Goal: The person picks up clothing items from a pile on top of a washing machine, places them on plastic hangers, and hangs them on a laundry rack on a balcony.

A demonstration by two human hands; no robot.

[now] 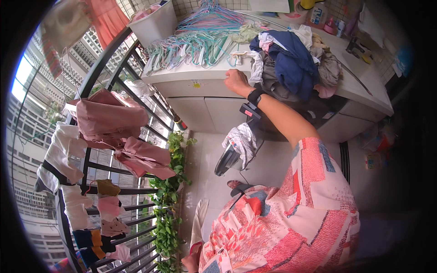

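My right hand (237, 81), with a black band and a small device at the wrist, is at the front edge of the white counter (191, 79). Its fingers are curled and I see nothing in them. Just beside it a small white garment (255, 65) hangs over the edge. Green, blue and pink hangers (198, 47) lie heaped behind the hand, and a pile of laundry topped by a navy garment (293, 65) sits to its right. At the bottom edge my left hand (191, 262), partly cut off, closes on a pink thing (196, 248). A pale cloth (199, 218) extends above it.
An open, dark-rimmed appliance door (227, 160) bears a patterned cloth (242, 140). Left, a pink bag (109, 116) and socks (87, 239) hang along the black railing (119, 191). Green plants (167, 221) line its foot. A white basket (153, 25) and bottles (317, 15) stand behind.
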